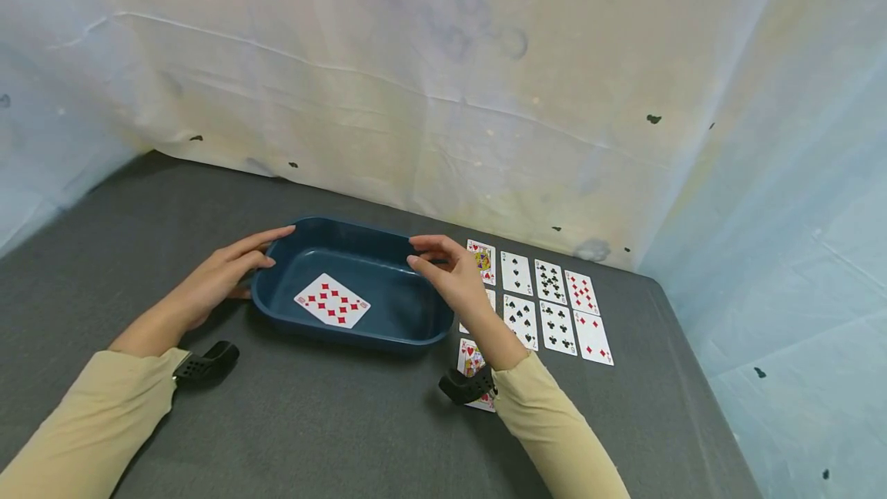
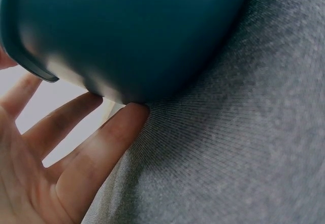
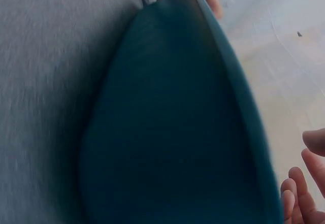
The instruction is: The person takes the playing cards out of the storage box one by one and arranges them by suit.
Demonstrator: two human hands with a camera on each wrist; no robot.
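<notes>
A dark blue tray [image 1: 346, 341] sits on the grey cloth with one red diamond playing card [image 1: 333, 300] lying face up inside. My left hand [image 1: 220, 277] grips the tray's left end, its thumb and a finger at the rim; in the left wrist view, fingertips [image 2: 136, 113] touch the outer wall. Over the tray's right end hovers my right hand [image 1: 453, 272], fingers loosely bent. Nothing shows between its thumb and fingers, and in the right wrist view its fingers [image 3: 299, 193] appear apart from the tray wall [image 3: 167, 112].
Right of the tray, several face-up playing cards [image 1: 516, 274] lie in rows, a few partly hidden by my right hand and wrist. A printed curtain [image 1: 416, 60] hangs behind the grey table [image 1: 312, 430]. Black straps [image 1: 208, 363] circle both wrists.
</notes>
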